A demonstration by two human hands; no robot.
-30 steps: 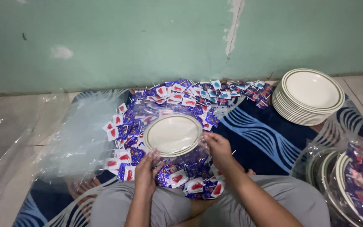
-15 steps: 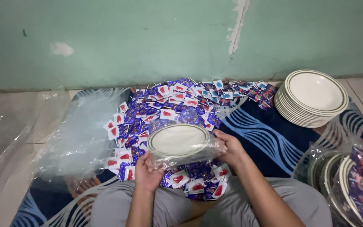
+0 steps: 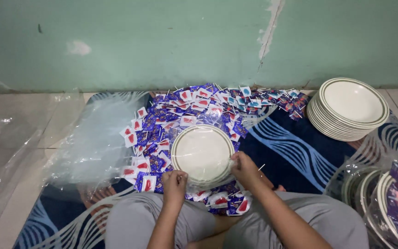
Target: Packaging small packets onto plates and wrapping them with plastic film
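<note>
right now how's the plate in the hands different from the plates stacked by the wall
The held plate is single, tilted, and wrapped in clear plastic, gripped by the left hand and right hand. The stack is many plates, bare, lying flat, untouched. Both are round, white, with dark rim lines.

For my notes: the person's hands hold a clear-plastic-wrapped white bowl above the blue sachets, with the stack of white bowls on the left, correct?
Not quite: the stack of white bowls sits on the right, as the head view shows. The rest holds.

A tiled floor (image 3: pixel 19 138) carries a blue wave-patterned mat (image 3: pixel 295 152), apparently strewn with sachets (image 3: pixel 162 124), stacked plates (image 3: pixel 346 110) and clear plastic sheeting (image 3: pixel 88 138).
</note>
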